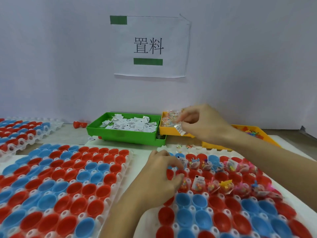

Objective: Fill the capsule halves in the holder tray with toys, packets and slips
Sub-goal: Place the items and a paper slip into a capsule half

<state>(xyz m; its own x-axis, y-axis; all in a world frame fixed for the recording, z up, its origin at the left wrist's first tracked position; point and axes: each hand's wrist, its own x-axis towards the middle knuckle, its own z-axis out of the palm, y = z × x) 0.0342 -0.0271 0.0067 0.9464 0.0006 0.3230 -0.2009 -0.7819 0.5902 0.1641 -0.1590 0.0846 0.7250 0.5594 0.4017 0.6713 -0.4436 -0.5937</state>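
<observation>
Green tray of slips behind holder tray | right hand pinches packet | left hand curled over capsules, grasp unclear.

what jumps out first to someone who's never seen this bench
The sea of red and blue capsule halves seated in clear holder trays fills the foreground; those on the left lie empty, while two far rows of the right-hand holder tray already hold toys and packets. Above them, the right hand pinches a small packet in front of the yellow bin, and the left hand rests on the right tray. A paper sign hangs on the wall.
</observation>
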